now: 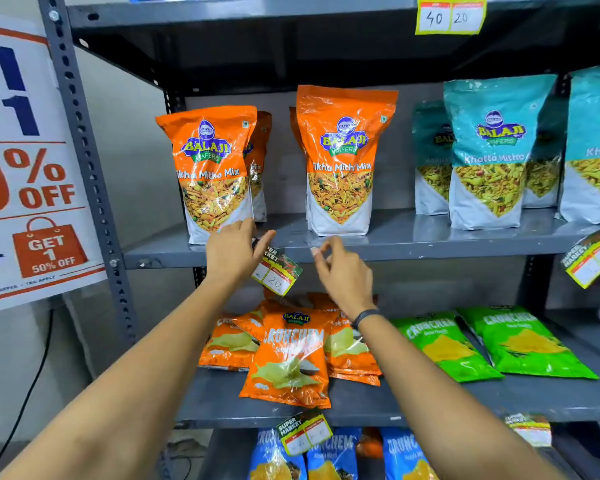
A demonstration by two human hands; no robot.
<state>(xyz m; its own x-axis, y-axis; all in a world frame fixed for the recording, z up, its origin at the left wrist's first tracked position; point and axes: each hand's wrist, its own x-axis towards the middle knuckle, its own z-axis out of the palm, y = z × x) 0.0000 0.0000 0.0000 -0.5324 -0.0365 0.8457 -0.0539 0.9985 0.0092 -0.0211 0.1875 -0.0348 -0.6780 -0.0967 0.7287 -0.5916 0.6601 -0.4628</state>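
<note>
Orange pouches [212,174] read "Balaji Wafers Tikha Mitha Mix", teal pouches [492,150] "Khatta Mitha", flat packets [291,344] "Crunchem". Shelf tag [278,277] shows "20"; poster [32,188] "% OFF".

middle shelf [430,242]: Tikha Mitha bags [213,174] left, Khatta Mitha bags [492,157] right
price tag [278,271]: hangs off that shelf's near edge
lower shelf [430,400]: Crunchem packs [288,358] lying underneath

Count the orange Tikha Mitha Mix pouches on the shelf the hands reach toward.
4: the front left pouch, a second pouch behind it, the front right pouch, and a fourth pouch peeking out behind that. Others may be hidden farther back.
</note>
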